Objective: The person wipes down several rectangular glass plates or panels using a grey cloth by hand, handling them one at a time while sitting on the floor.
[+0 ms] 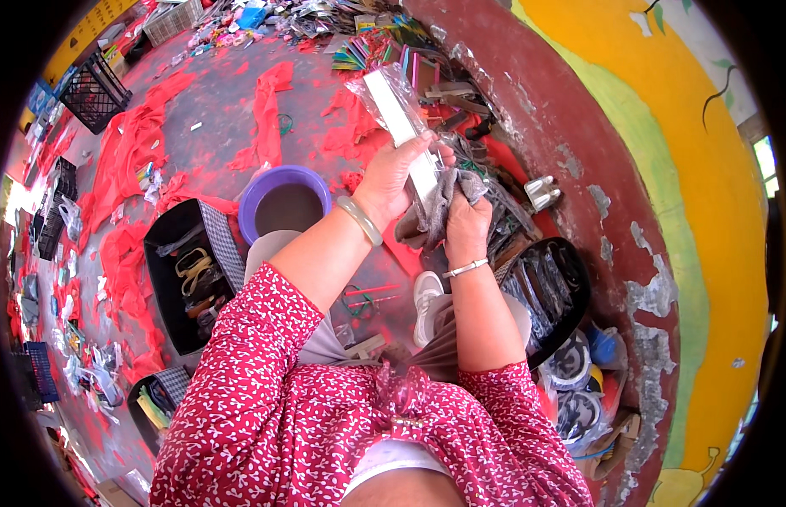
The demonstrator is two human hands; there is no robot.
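Observation:
My left hand point(390, 179) is closed around a long, narrow white box point(393, 106) with clear plastic wrap about its far end. The box tilts away from me toward the upper left. In my right hand point(469, 226) is a bunched grey cloth point(439, 207), pressed against the near end of the box. The cloth hides that end and some of my right fingers. Left of my left forearm, a purple basin point(279, 174) with dark, murky water stands on the floor.
A black bin point(169, 245) with checked lining holds assorted items at left. Another black bin point(576, 262) with plastic-wrapped pieces stands by the peeling wall point(570, 127) at right. Red cloth strips point(127, 160) and scattered goods cover the floor. A black crate point(97, 93) sits far left.

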